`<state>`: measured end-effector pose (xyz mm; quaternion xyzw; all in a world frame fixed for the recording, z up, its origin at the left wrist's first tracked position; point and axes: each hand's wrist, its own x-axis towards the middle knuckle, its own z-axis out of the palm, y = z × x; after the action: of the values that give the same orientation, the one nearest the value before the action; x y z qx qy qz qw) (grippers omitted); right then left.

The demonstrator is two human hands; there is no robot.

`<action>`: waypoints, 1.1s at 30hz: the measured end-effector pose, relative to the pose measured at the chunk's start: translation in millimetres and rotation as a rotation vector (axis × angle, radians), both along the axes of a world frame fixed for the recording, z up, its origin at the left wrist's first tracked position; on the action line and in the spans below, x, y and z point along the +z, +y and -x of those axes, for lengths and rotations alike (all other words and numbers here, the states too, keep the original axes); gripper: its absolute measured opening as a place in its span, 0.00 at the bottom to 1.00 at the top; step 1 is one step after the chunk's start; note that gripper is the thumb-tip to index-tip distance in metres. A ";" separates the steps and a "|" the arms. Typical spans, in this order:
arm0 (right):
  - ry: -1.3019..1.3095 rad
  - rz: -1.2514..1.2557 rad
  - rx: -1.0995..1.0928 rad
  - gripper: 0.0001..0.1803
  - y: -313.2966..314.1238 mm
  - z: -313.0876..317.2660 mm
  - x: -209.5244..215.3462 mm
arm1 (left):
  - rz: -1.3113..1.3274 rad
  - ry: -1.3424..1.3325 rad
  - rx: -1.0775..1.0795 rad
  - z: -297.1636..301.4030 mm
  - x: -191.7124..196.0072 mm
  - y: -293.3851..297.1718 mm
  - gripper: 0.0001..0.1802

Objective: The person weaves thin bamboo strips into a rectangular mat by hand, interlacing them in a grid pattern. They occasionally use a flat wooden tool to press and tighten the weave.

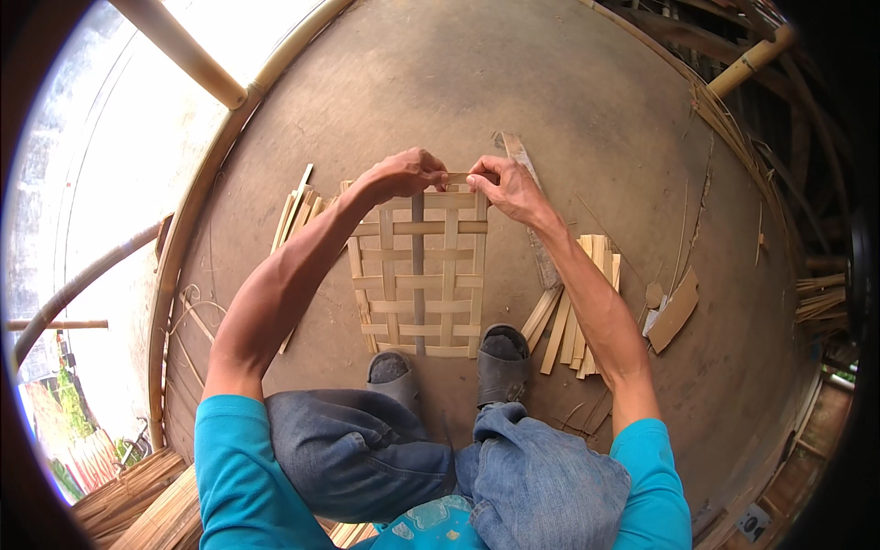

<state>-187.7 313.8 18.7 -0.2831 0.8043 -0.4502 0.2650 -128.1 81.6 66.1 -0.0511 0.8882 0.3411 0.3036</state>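
A partly woven mat of flat bamboo strips lies on the brown floor in front of me, its near edge pinned under my two grey sandals. At the mat's far edge, my left hand and my right hand both pinch one pale horizontal bamboo strip. The hands sit close together, fingers curled around that strip. Several vertical and horizontal strips cross in an open lattice below the hands.
Loose bamboo strips lie in a pile to the right and a smaller bundle to the left. A long grey slat lies beside my right arm. Cardboard scraps sit further right. A bamboo rail edges the platform.
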 end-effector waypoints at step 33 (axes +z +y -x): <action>0.009 -0.055 0.035 0.14 -7.0 2.1 6.8 | 0.026 -0.091 0.053 4.9 6.2 5.0 0.25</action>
<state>-189.8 306.9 25.5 -0.2917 0.8125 -0.4218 0.2773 -133.0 86.6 72.3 -0.0939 0.8762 0.3348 0.3338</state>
